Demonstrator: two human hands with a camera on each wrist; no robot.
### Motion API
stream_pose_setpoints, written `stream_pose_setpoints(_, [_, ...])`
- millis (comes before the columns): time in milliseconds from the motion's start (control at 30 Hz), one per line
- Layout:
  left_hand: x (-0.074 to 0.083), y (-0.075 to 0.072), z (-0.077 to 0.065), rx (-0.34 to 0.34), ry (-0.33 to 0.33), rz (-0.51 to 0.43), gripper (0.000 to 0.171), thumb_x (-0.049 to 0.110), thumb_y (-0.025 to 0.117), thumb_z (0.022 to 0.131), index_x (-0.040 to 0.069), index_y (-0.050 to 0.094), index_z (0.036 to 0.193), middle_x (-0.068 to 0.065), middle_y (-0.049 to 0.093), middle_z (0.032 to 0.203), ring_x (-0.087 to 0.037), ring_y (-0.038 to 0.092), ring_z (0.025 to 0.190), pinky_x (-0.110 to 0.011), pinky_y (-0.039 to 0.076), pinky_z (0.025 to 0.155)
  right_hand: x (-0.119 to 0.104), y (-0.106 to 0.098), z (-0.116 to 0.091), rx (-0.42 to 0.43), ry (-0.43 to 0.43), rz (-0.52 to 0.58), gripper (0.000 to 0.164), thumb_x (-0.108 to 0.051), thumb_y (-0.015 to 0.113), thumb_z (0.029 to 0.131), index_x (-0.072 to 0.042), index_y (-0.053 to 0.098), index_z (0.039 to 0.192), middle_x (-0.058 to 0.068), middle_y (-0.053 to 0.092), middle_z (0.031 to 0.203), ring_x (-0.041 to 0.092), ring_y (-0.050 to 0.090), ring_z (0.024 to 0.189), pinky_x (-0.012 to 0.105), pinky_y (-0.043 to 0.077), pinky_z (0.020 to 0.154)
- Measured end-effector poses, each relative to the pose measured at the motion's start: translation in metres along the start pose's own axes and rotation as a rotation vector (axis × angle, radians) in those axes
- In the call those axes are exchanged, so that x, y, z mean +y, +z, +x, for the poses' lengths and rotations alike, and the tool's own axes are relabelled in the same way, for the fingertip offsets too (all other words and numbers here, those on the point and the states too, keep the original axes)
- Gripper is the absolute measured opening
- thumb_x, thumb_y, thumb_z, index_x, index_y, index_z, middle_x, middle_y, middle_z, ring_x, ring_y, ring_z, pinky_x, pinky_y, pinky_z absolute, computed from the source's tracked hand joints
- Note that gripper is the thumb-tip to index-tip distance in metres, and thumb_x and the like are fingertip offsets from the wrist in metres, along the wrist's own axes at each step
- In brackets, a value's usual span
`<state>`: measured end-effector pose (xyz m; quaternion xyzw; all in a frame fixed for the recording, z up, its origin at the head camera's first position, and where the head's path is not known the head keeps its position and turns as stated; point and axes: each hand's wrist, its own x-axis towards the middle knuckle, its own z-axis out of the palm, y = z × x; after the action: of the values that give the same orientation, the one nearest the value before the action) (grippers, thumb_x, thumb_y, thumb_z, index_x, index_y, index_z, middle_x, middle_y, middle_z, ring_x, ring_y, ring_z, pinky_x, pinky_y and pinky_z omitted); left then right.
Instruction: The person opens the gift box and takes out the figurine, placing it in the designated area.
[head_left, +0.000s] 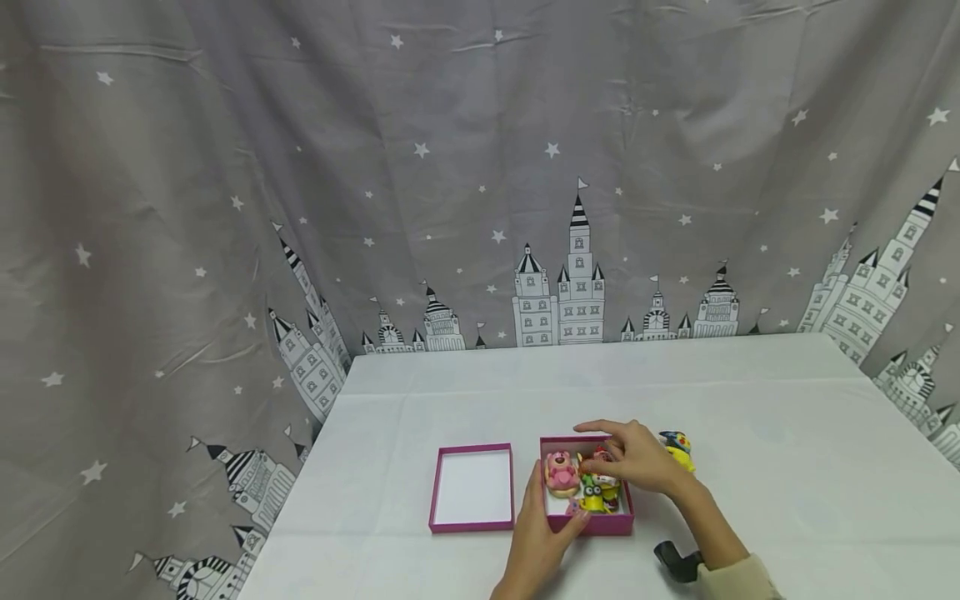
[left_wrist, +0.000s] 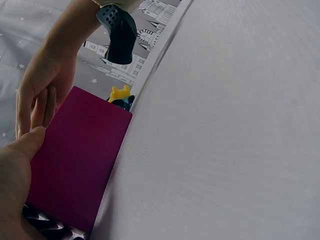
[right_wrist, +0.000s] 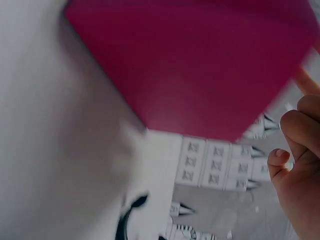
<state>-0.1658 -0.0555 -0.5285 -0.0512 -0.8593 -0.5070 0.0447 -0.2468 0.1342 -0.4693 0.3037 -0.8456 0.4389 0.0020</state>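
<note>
In the head view, a magenta box (head_left: 600, 525) with a white inside holds several small toy figures. Among them are a pink bear figure (head_left: 562, 473) on the left and a yellow figure with big goggle eyes (head_left: 592, 497) near the front. My left hand (head_left: 536, 533) grips the box's front left corner, thumb on the front rim and fingers along the left wall. Over the box's right half is my right hand (head_left: 641, 458), index finger stretched out and thumb apart from it, low over the figures. A red-topped figure (head_left: 602, 453) shows between them, partly hidden by the fingers.
Left of the box lies a shallow magenta-rimmed lid (head_left: 472, 527), white inside facing up. A yellow and blue figure (head_left: 678, 450) lies on the white table (head_left: 795, 467) beyond my right wrist. A dark wrist-worn device (head_left: 677, 562) juts from the right forearm. A grey castle-print curtain (head_left: 450, 200) hangs behind.
</note>
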Motion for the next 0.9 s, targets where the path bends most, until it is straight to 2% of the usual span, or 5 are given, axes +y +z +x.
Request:
stream_pose_setpoints(267, [-0.001,-0.001,-0.001,0.01,0.033,0.014,0.094,0.049,0.066,0.079,0.001,0.019,0.145,-0.017,0.026,0.148,-0.033,0.03,0.131,-0.051,0.028,0.104,-0.004,0.028,0.01,-0.047,0.072,-0.237,0.05,-0.041,0.076,0.072,-0.02,0.065,0.116,-0.013,0.039,0.052,0.005,0.027,0.052,0.034,0.03,0.067])
stream_pose_setpoints(433, [-0.002,-0.001,-0.001,0.011,0.041,0.025,0.094,0.05,0.065,0.08,0.001,0.019,0.145,-0.016,0.026,0.148,-0.032,0.031,0.131,-0.05,0.029,0.104,-0.006,0.039,0.013,-0.042,0.108,-0.276,0.053,-0.049,0.074,0.07,-0.022,0.066,0.115,-0.011,0.035,0.051,0.007,0.027,0.052,0.04,0.041,0.07])
stream_pose_setpoints(567, [-0.003,-0.002,-0.001,0.009,0.045,0.027,0.094,0.049,0.065,0.08,0.0,0.019,0.145,-0.016,0.026,0.148,-0.032,0.03,0.131,-0.051,0.028,0.104,-0.008,0.043,0.014,-0.032,0.115,-0.321,0.052,-0.048,0.074,0.071,-0.021,0.066,0.115,-0.012,0.037,0.051,0.006,0.031,0.053,0.057,0.039,0.089])
stream_pose_setpoints(767, [-0.003,-0.002,-0.001,0.01,0.046,0.028,0.093,0.049,0.066,0.08,0.001,0.019,0.145,-0.016,0.026,0.148,-0.031,0.031,0.131,-0.05,0.028,0.104,-0.012,0.045,0.019,-0.042,0.105,-0.38,0.053,-0.039,0.08,0.067,-0.013,0.068,0.111,-0.002,0.066,0.073,0.007,0.044,0.06,0.057,0.042,0.087])
stream_pose_setpoints(900, [-0.003,-0.002,-0.001,0.014,0.055,0.027,0.093,0.049,0.066,0.08,0.001,0.019,0.145,-0.015,0.027,0.147,-0.03,0.031,0.131,-0.049,0.028,0.104,-0.014,0.047,0.022,-0.051,0.116,-0.437,0.054,-0.036,0.083,0.063,-0.009,0.069,0.107,0.005,0.07,0.092,0.012,0.053,0.066,0.05,0.046,0.082])
